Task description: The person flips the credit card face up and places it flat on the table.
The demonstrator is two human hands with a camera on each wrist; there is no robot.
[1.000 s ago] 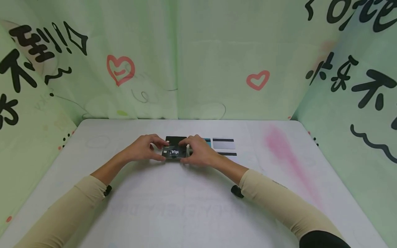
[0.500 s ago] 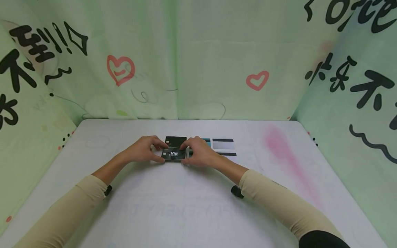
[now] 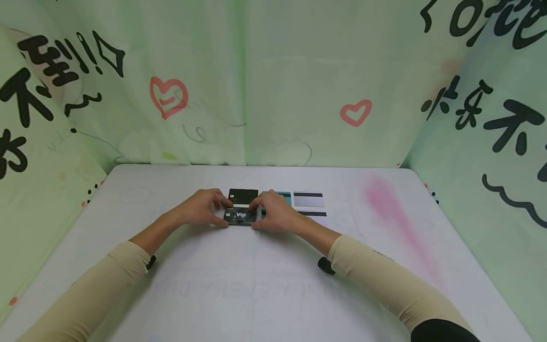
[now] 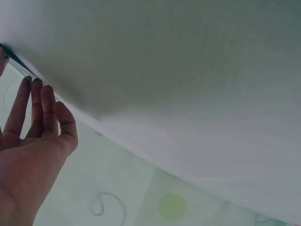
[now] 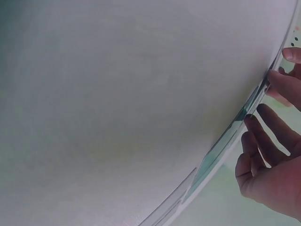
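Both hands are at a black card [image 3: 240,216] printed "Vip", near the far side of the white table. My left hand [image 3: 202,206] grips its left edge, thumb at the near corner and index finger at the far one. At the opposite edge my right hand [image 3: 277,212] holds the card the same way, covering part of its neighbour. Just beyond lies another black card [image 3: 243,195], with a thin white gap between the two. In the left wrist view the fingers [image 4: 48,106] are bent toward the card's edge.
Right of the right hand lie a blue card [image 3: 286,195], partly hidden, a pale card with a dark stripe [image 3: 308,199] and a nearer striped card [image 3: 313,213]. Green curtains [image 3: 290,85] with hearts and black writing enclose the white table [image 3: 256,285] at the back and sides.
Both hands have shifted the Vip card slightly toward the person. Earlier it overlapped the far black card; now a narrow gap shows between them.
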